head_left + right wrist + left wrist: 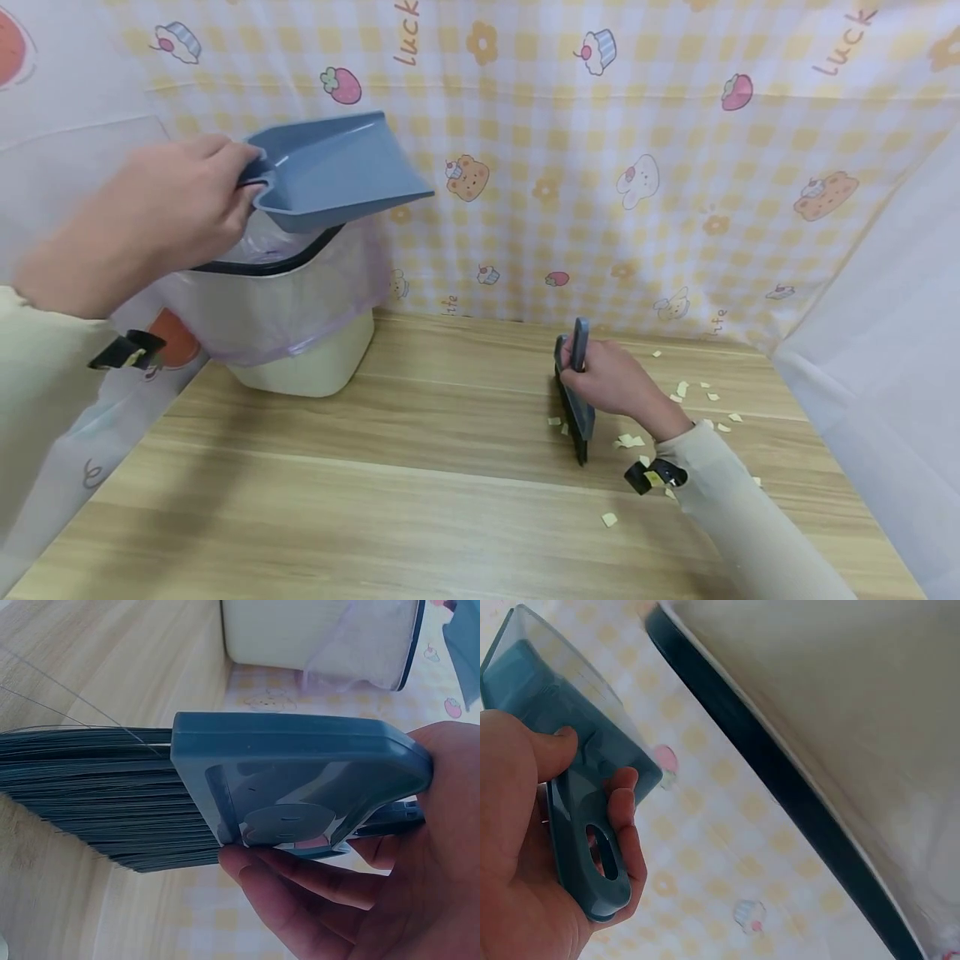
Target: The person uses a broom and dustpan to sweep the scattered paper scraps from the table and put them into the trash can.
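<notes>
My left hand (183, 196) grips the handle of a blue-grey dustpan (337, 171), held above a cream trash bin (315, 367) at the left. In the left wrist view the thumb lies along the dustpan's handle (581, 825) and the fingers curl round its other side. No scraps show on the pan's visible surface. Over at the right, my right hand (611, 375) holds a blue-grey hand brush (577, 408) near the tabletop. Its dark bristles (105, 795) point away from the hand in the right wrist view, where thumb and fingers grasp the brush head and handle.
Pale paper scraps (630, 441) lie scattered on the wooden table (375, 517) around and behind the right hand. The bin has a black rim (262, 268) and a translucent purple liner (300, 312). A yellow checked curtain (517, 167) hangs behind the table.
</notes>
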`<control>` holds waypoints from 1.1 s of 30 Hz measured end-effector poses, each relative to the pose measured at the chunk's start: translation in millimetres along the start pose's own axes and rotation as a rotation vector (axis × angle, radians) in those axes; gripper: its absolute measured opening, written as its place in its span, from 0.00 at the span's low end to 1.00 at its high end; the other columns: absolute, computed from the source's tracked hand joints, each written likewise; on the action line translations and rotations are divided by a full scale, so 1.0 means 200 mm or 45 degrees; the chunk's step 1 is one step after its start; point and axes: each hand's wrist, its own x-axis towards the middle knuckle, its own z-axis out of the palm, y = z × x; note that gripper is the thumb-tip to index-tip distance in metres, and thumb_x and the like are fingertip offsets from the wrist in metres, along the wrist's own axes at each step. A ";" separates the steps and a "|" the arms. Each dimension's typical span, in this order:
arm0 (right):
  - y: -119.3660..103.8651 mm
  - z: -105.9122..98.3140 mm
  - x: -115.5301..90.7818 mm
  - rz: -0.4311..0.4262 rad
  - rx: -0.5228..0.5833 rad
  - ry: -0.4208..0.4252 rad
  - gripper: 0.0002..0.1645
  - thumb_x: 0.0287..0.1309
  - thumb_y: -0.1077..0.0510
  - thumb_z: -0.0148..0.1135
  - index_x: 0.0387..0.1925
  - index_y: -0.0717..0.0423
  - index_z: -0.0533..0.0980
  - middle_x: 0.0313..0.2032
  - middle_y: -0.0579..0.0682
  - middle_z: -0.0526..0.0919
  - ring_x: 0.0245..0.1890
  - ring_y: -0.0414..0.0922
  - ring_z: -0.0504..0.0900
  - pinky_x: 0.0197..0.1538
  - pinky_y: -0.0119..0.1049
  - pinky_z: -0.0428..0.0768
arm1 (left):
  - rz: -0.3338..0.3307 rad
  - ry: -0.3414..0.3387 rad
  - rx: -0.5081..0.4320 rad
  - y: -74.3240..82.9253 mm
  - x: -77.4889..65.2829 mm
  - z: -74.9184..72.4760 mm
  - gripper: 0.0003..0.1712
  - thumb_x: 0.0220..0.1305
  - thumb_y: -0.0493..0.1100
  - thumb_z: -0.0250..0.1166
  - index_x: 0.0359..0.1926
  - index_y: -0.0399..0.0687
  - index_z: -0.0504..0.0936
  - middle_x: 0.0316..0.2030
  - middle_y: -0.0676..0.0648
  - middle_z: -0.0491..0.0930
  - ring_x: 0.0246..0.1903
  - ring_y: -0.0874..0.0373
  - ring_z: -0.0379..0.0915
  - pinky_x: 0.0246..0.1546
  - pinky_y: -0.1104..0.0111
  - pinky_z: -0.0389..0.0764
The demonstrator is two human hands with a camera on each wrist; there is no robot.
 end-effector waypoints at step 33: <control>0.01 0.01 0.01 0.017 0.012 0.014 0.02 0.68 0.59 0.62 0.37 0.51 0.78 0.21 0.44 0.77 0.25 0.45 0.78 0.35 0.44 0.77 | 0.262 -0.233 -0.405 0.54 0.12 0.51 0.24 0.79 0.43 0.63 0.62 0.25 0.78 0.57 0.28 0.83 0.57 0.32 0.82 0.61 0.41 0.79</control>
